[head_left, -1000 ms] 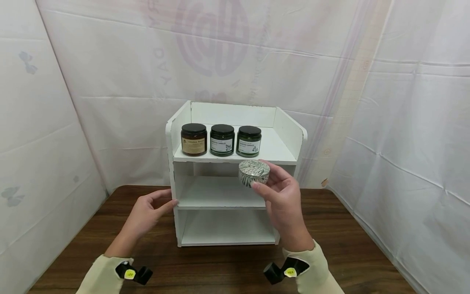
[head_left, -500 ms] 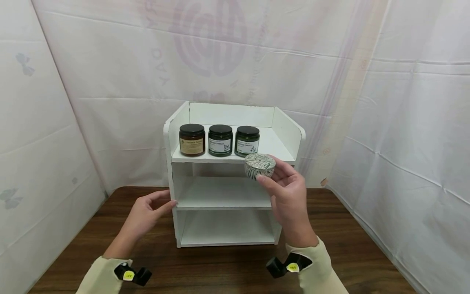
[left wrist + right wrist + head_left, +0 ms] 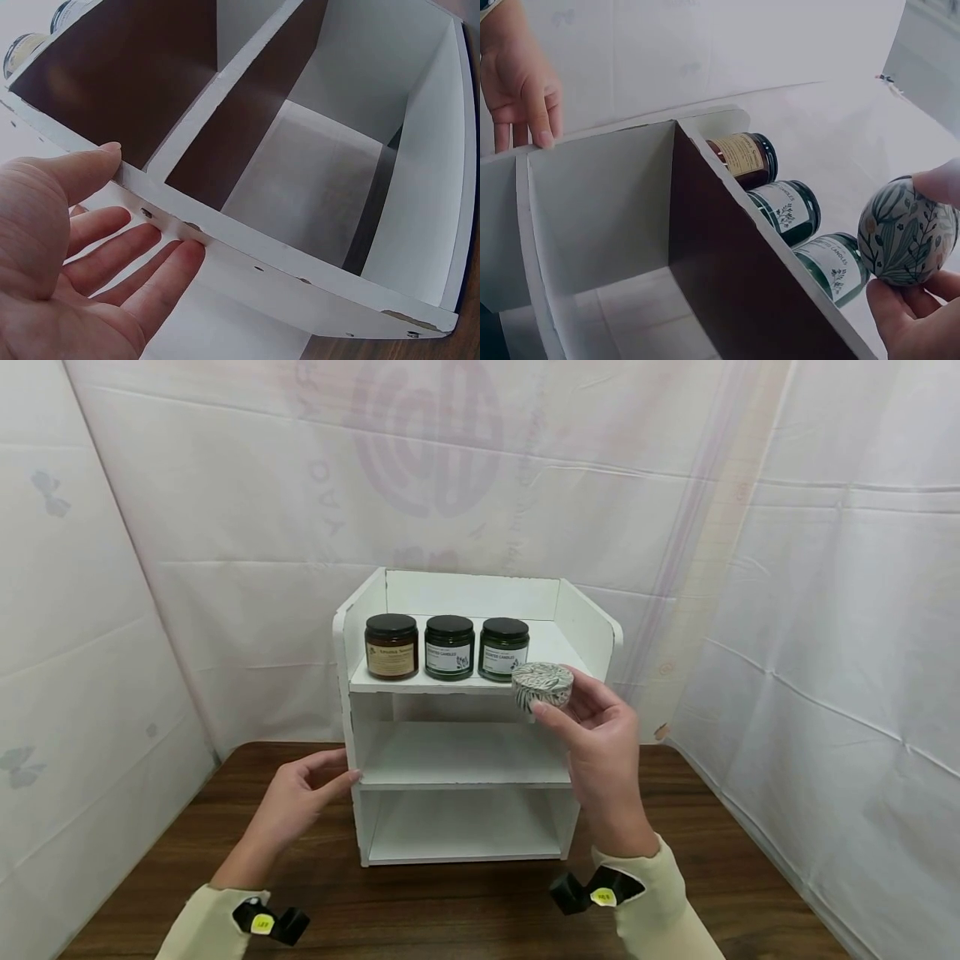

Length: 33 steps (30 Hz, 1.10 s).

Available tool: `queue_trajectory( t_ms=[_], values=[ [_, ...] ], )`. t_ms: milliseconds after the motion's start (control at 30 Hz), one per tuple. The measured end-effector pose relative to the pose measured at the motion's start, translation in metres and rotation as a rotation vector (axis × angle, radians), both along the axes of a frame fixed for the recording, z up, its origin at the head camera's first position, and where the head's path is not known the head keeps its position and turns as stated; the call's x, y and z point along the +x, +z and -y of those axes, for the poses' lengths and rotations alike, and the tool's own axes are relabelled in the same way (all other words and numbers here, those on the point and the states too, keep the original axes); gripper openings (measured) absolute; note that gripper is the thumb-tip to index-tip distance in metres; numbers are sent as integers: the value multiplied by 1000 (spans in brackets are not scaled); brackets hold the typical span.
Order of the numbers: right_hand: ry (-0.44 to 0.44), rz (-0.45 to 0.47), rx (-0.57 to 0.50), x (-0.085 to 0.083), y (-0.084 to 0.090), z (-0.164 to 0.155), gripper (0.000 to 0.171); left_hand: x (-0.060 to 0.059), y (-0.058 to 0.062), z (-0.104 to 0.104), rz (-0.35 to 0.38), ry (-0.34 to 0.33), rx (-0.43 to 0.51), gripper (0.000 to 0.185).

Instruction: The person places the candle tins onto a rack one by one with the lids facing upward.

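Observation:
In the head view my right hand [image 3: 603,752] pinches a small round tin [image 3: 542,685] with a green-and-white leaf pattern between thumb and fingers. The tin is in front of the top shelf's right part; whether it touches the shelf is unclear. Three black-lidded candle jars stand in a row there: an amber jar [image 3: 392,647], a green jar [image 3: 449,648] in the middle and another green jar [image 3: 503,645] nearest the tin. My left hand [image 3: 300,793] touches the left side of the white shelf unit [image 3: 457,785], thumb on its front edge, loosely extended fingers at its outer face [image 3: 150,262].
The unit has a raised back and sides on top, with two bare compartments below. It stands on a dark wood table [image 3: 435,910]. White curtains [image 3: 247,635] close off the back and both sides.
My right hand has carried the patterned tin up and to the right, toward the right end of the top shelf. My left hand stays against the unit's side.

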State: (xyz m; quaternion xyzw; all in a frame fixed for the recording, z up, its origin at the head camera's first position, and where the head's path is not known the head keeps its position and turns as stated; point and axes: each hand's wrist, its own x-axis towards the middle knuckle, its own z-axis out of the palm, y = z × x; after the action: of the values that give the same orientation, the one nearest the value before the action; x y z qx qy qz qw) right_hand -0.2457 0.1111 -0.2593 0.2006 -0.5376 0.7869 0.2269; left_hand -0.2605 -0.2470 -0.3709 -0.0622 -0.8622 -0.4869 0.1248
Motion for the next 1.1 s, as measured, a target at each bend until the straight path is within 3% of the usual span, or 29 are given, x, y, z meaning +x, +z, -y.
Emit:
queue_trajectory(
  t_ms=[300,600,833,1100],
  values=[
    [-118,-45,78,-7,5,-5,58,0,0,0,1,-2,8,60],
    [-293,-104,270,-17,4,-10,62,1,1,-1,3,-5,13,60],
    [-360,-152,343,-22,2,-11,63,1,2,-1,0,-7,7,59],
    [-453,-99,511,-24,10,-15,66,0,1,0,-1,-7,13,59]
  ],
)
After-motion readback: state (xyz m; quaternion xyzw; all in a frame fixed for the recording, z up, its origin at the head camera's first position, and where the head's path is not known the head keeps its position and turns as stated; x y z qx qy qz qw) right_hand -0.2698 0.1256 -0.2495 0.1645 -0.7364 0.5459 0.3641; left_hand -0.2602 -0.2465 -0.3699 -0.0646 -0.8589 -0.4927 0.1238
